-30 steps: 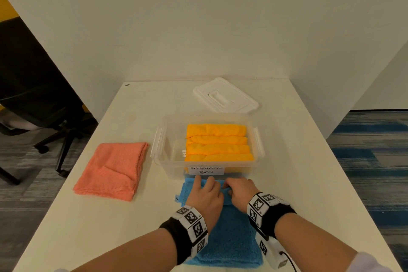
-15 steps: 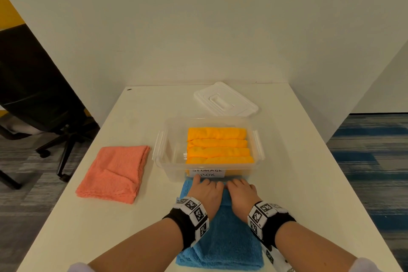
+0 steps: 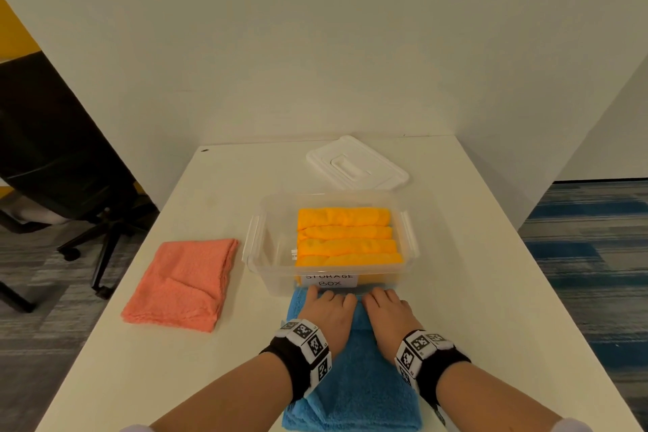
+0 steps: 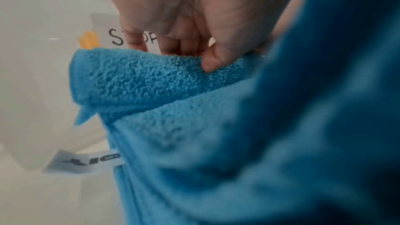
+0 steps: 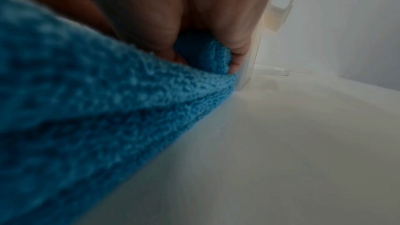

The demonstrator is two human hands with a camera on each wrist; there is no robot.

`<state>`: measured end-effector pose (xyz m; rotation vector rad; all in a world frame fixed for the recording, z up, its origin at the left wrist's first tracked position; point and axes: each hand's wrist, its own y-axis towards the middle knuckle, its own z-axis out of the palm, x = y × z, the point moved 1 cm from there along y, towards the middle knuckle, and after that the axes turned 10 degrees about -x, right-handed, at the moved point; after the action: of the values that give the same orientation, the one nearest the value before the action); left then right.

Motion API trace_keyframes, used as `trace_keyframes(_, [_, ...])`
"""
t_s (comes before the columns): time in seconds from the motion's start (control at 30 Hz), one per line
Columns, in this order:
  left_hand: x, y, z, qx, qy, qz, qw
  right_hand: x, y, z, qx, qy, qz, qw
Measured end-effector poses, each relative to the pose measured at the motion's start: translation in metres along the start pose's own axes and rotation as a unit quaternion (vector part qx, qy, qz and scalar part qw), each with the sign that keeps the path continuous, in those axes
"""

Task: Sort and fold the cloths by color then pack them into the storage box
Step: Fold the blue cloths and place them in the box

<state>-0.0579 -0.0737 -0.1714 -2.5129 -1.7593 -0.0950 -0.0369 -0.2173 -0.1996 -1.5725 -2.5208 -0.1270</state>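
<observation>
Your hands are working right up against the storage box (image 3: 266, 266) front wall, so nothing is passing forward there. The surface (image 3: 484, 291) is lying bare to your right; the pink cloth (image 3: 182, 286) is occupying the left, the lid (image 3: 357, 163) sitting behind.

— What sort of place is showing here?

— An office, or an office-style test room. A black swivel chair (image 3: 66, 165) on castors is standing left of the white table (image 3: 491, 291), and striped grey-and-blue carpet tiles (image 3: 589, 256) are covering the floor.

— Anything else pointing that way?

— Plain white partition walls (image 3: 315, 46) are boxing the table in.
</observation>
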Motion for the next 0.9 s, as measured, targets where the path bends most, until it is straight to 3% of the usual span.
trace_keyframes(0.1, [-0.002, -0.005, 0.003, 0.019, 0.005, -0.001, 1.0, 0.004, 0.003, -0.005, -0.012, -0.002, 0.007, 1.0])
trace_keyframes(0.3, [0.012, -0.009, -0.004, -0.009, 0.028, -0.001, 1.0, 0.005, 0.002, -0.027, 0.004, -0.014, -0.02, 1.0])
trace_keyframes(0.47, [0.014, -0.018, -0.027, 0.012, -0.028, 0.007, 1.0, 0.008, -0.01, -0.053, -0.043, 0.015, -0.073, 0.996])
trace_keyframes(0.63, [0.028, -0.019, -0.061, -0.2, -0.018, 0.037, 0.979, 0.003, -0.001, -0.095, -0.18, 0.02, -0.159, 0.971])
trace_keyframes(0.7, [0.037, -0.006, -0.074, -0.251, -0.013, 0.03, 0.967, 0.0, 0.012, -0.109, -0.233, 0.017, -0.161, 0.959])
trace_keyframes(0.83, [0.047, 0.026, -0.093, -0.291, -0.003, 0.0, 0.957, -0.006, 0.044, -0.123, -0.291, -0.057, -0.085, 0.951])
trace_keyframes(0.9, [0.047, 0.037, -0.088, -0.227, -0.016, -0.016, 0.974, -0.009, 0.052, -0.115, -0.279, -0.091, -0.059, 0.954])
